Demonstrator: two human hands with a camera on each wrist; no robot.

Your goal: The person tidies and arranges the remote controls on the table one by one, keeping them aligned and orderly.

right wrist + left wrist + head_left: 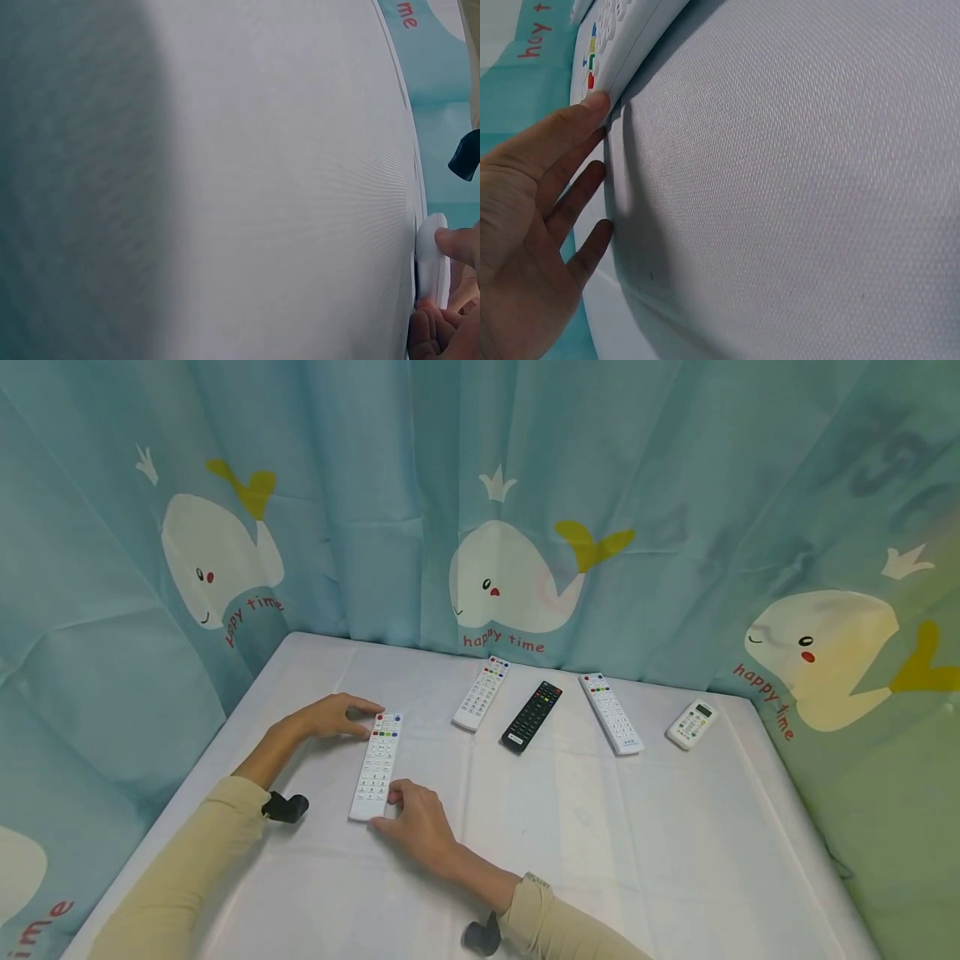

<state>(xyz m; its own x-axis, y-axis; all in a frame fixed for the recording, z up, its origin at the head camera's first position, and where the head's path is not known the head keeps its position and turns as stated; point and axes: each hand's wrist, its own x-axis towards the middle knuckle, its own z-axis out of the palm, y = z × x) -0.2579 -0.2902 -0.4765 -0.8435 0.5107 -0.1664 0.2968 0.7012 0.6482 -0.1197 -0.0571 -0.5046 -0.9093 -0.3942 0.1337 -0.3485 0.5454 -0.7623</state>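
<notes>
A white remote control (pixel 377 766) with several small coloured buttons lies on the white-covered table in front of me, its long side running away from me. At its far end my left hand (pixel 330 717) pinches the corner, thumb on the left edge and index finger at the top. The left wrist view shows that thumb (pixel 592 105) against the remote's side (pixel 634 45), the other fingers spread behind. My right hand (pixel 420 822) grips the near end, thumb at the bottom edge and fingers along the right side. In the right wrist view, the remote's end (pixel 430 255) sits between thumb and fingers.
Further back, left to right, lie another white remote (pixel 482 693), a black remote (pixel 532 717), a third white remote (pixel 611 713) and a short white remote with a small screen (pixel 692 724). A whale-print curtain (pixel 375 568) borders the table (pixel 600 860).
</notes>
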